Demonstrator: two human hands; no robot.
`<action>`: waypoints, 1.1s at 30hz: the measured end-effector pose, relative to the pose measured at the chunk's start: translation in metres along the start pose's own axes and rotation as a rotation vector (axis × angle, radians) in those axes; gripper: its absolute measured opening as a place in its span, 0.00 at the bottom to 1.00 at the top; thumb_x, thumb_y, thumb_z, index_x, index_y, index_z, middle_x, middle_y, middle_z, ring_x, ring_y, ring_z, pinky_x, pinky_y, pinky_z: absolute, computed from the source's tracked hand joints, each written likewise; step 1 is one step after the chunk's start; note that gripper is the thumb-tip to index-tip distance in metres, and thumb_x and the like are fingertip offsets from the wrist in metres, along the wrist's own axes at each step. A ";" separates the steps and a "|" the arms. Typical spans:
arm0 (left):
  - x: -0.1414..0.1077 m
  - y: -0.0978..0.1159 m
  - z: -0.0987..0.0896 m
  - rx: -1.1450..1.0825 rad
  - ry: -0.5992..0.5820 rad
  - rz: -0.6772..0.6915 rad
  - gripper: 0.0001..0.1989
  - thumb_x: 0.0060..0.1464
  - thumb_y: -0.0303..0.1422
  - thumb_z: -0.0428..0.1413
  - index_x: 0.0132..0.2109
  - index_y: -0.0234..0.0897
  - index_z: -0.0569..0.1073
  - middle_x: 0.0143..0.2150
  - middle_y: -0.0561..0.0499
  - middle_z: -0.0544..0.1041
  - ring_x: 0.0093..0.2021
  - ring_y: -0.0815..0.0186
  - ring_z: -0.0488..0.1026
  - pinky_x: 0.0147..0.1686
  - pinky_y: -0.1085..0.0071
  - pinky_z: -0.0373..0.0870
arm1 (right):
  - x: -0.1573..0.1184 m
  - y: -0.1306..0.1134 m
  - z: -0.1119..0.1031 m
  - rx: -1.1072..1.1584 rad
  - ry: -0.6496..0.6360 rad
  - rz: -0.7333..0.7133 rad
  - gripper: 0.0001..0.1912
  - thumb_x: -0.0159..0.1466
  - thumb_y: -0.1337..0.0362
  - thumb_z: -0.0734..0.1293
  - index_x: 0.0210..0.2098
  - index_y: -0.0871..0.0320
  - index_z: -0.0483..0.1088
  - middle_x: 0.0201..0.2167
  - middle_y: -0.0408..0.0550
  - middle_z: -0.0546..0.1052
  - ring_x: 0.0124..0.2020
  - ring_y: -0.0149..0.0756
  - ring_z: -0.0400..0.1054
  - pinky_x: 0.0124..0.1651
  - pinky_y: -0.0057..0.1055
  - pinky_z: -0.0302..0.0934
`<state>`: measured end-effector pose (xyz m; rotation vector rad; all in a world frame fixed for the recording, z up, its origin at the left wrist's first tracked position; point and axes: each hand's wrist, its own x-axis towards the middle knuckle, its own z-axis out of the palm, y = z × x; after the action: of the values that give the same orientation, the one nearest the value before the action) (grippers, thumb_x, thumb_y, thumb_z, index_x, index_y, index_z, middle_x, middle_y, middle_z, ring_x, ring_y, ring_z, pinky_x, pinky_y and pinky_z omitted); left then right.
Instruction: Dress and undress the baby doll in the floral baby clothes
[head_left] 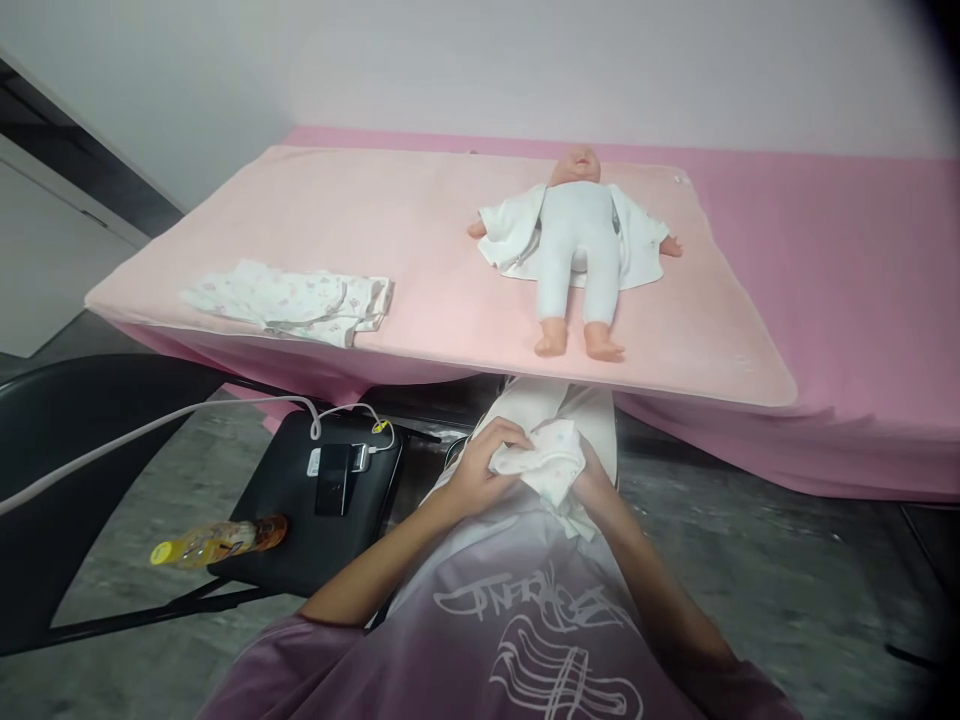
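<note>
A small white patterned cloth (551, 462) is bunched between my two hands, above my lap. My left hand (486, 468) pinches its left side. At the cloth's right side, my right hand (595, 485) is partly covered by the fabric, and its fingers are hidden. Beyond them, on a pale pink mat (435, 240), a baby doll (577, 225) lies on its back with its feet toward me. The doll has white leggings and a white top spread open, its sleeves on both arms. Folded white printed clothing (300, 300) rests at the mat's left front.
A pink cloth (847, 300) covers the table under the mat. At the left, a black chair (262, 550) holds a phone (333, 480) with a cable and a bottle with a yellow cap (217, 542).
</note>
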<state>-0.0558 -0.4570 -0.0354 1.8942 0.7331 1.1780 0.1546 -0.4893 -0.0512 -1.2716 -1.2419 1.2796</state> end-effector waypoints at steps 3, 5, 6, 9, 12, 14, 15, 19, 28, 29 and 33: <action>0.000 0.009 0.000 -0.033 0.106 -0.148 0.08 0.73 0.38 0.58 0.46 0.38 0.76 0.40 0.49 0.78 0.39 0.63 0.75 0.44 0.65 0.72 | -0.014 -0.012 -0.002 -0.235 0.156 -0.253 0.41 0.63 0.60 0.79 0.72 0.48 0.64 0.69 0.58 0.73 0.66 0.56 0.73 0.67 0.54 0.72; -0.001 0.017 0.000 -0.038 0.144 -0.227 0.10 0.72 0.40 0.59 0.45 0.38 0.75 0.39 0.50 0.78 0.38 0.63 0.75 0.42 0.65 0.72 | -0.025 -0.014 -0.008 -0.427 0.262 -0.482 0.42 0.61 0.64 0.80 0.72 0.43 0.66 0.73 0.58 0.67 0.72 0.59 0.67 0.70 0.61 0.69; -0.001 0.021 0.000 -0.040 0.143 -0.249 0.11 0.72 0.41 0.59 0.45 0.39 0.75 0.39 0.50 0.78 0.39 0.63 0.76 0.43 0.65 0.73 | -0.030 -0.015 -0.013 -0.508 0.254 -0.604 0.37 0.62 0.67 0.79 0.68 0.40 0.71 0.72 0.55 0.68 0.71 0.59 0.68 0.70 0.62 0.70; -0.004 0.032 0.000 -0.039 0.114 -0.254 0.10 0.71 0.42 0.60 0.48 0.40 0.77 0.42 0.48 0.81 0.42 0.60 0.78 0.46 0.63 0.75 | -0.042 -0.017 -0.033 -0.633 0.030 -0.905 0.23 0.66 0.72 0.73 0.53 0.37 0.81 0.59 0.48 0.80 0.61 0.53 0.77 0.62 0.56 0.76; -0.001 0.041 -0.002 -0.054 0.056 -0.176 0.15 0.71 0.39 0.60 0.61 0.44 0.78 0.53 0.44 0.83 0.47 0.58 0.80 0.49 0.61 0.78 | -0.045 -0.029 -0.051 -0.522 -0.151 -0.939 0.20 0.72 0.70 0.65 0.55 0.41 0.79 0.53 0.48 0.84 0.53 0.51 0.81 0.53 0.55 0.77; 0.010 0.047 -0.005 -0.060 -0.038 -0.092 0.20 0.71 0.38 0.60 0.67 0.47 0.77 0.57 0.43 0.84 0.48 0.57 0.81 0.50 0.61 0.78 | -0.042 -0.041 -0.057 -0.442 -0.168 -0.820 0.19 0.74 0.66 0.63 0.60 0.44 0.75 0.53 0.52 0.84 0.52 0.53 0.81 0.51 0.55 0.75; 0.019 0.051 -0.006 -0.050 -0.092 -0.048 0.20 0.72 0.37 0.59 0.67 0.48 0.78 0.56 0.44 0.85 0.48 0.58 0.82 0.51 0.61 0.78 | -0.039 -0.047 -0.058 -0.439 -0.159 -0.767 0.19 0.74 0.63 0.65 0.62 0.45 0.73 0.55 0.54 0.82 0.53 0.54 0.80 0.52 0.55 0.75; 0.074 0.072 -0.014 0.008 -0.144 0.108 0.12 0.66 0.33 0.64 0.55 0.44 0.83 0.45 0.48 0.86 0.42 0.61 0.81 0.49 0.63 0.78 | -0.011 -0.078 -0.058 -0.656 -0.025 -0.774 0.28 0.66 0.59 0.79 0.63 0.47 0.71 0.55 0.55 0.80 0.53 0.55 0.77 0.53 0.52 0.74; 0.233 0.114 -0.041 -0.137 -0.079 0.247 0.11 0.71 0.25 0.55 0.54 0.42 0.78 0.55 0.51 0.81 0.51 0.64 0.83 0.53 0.64 0.80 | 0.068 -0.180 -0.073 -0.734 -0.035 -0.660 0.42 0.61 0.46 0.83 0.66 0.50 0.67 0.56 0.53 0.77 0.55 0.53 0.76 0.53 0.47 0.77; 0.250 0.116 -0.045 -0.154 -0.078 0.272 0.12 0.71 0.24 0.54 0.54 0.42 0.78 0.54 0.52 0.81 0.50 0.64 0.83 0.53 0.64 0.80 | 0.076 -0.193 -0.074 -0.703 -0.039 -0.627 0.42 0.61 0.46 0.83 0.67 0.50 0.65 0.56 0.52 0.77 0.55 0.51 0.77 0.52 0.45 0.78; 0.318 0.125 -0.063 -0.241 -0.046 0.374 0.09 0.74 0.25 0.51 0.49 0.35 0.77 0.47 0.52 0.78 0.41 0.67 0.83 0.45 0.67 0.81 | 0.118 -0.251 -0.082 -0.622 -0.002 -0.674 0.24 0.71 0.57 0.75 0.63 0.49 0.68 0.55 0.47 0.79 0.51 0.42 0.79 0.55 0.42 0.79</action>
<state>0.0251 -0.2545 0.2351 1.8920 0.1999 1.3758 0.2200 -0.3493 0.1934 -1.0903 -1.9421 0.4151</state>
